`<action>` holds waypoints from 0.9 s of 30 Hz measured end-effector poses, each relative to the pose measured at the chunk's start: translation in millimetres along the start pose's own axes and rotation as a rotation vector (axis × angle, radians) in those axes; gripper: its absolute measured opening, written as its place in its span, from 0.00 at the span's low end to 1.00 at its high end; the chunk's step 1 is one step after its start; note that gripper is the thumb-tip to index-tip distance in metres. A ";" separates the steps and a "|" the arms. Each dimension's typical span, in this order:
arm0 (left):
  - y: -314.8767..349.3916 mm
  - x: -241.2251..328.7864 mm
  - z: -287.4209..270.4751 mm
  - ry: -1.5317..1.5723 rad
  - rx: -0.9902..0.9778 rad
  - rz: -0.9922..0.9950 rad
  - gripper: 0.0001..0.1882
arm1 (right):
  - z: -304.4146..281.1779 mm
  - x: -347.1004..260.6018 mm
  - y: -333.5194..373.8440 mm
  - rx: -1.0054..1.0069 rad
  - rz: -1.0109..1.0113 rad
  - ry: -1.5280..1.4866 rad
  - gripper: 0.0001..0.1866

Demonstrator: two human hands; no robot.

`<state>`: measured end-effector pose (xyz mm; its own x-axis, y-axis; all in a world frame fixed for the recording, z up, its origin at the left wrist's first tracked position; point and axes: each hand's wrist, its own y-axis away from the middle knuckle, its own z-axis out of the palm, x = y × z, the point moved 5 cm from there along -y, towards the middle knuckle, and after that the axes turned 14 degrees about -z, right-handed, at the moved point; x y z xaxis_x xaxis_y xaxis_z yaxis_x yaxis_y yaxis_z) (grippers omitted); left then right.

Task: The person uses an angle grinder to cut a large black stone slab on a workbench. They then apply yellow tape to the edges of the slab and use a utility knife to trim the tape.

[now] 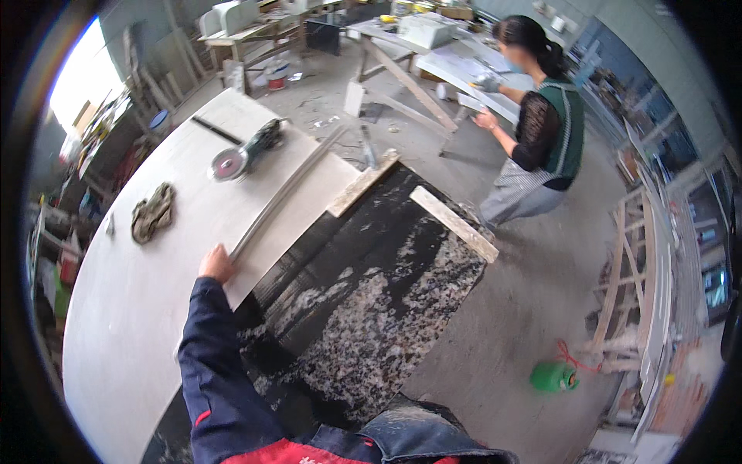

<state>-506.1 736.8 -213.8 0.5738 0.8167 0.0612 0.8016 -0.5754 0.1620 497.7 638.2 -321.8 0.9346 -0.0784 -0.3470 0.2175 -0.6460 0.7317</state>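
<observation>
My left hand (217, 265) is closed around the near end of a long, narrow straight bar (286, 192). The bar lies slantwise over a large pale slab (139, 301) with a curved left edge. Beyond the hand, an angle grinder (261, 141) with a round disc rests on this slab. A crumpled, dirty rag (153, 213) lies left of the grinder. Just right of the bar is a dark board (371, 332) with a patchy, speckled surface. Two pale strips (363, 185) (454, 224) lie across its far part. My right hand is out of the picture.
A person (553, 116) in a green vest works at a white-topped table (471, 66) on wooden trestles. A green gas cylinder (553, 376) with a red hose stands on the floor at right. Wooden frames (627, 271) lean along the right wall. A bucket (276, 76) stands at the back.
</observation>
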 end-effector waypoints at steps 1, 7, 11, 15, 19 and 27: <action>-5.5 -10.5 10.2 0.024 0.014 -0.002 0.14 | -2.0 -2.8 -2.9 0.020 -0.020 0.018 0.17; -4.1 1.3 3.9 0.071 -0.032 0.090 0.13 | -44.9 -50.2 -24.2 0.199 0.013 -0.009 0.23; -29.2 -36.5 25.3 0.143 0.014 0.186 0.09 | -54.5 -56.6 -39.0 0.251 -0.025 -0.165 0.22; -11.5 -29.1 10.9 0.705 -0.309 -0.178 0.14 | -68.6 -64.8 -41.6 0.298 -0.010 -0.174 0.19; 53.9 -5.3 -41.7 0.568 -0.366 -0.283 0.13 | -48.6 -41.6 -46.6 0.342 -0.008 -0.271 0.18; 273.5 118.0 -124.0 0.937 -0.076 -0.256 0.14 | -26.9 27.7 -69.2 0.406 -0.008 -0.384 0.17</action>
<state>-239.9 681.3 -40.1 -0.0085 0.6394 0.7688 0.8515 -0.3985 0.3408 516.2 701.2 -366.3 0.7473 -0.2937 -0.5960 0.0278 -0.8824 0.4698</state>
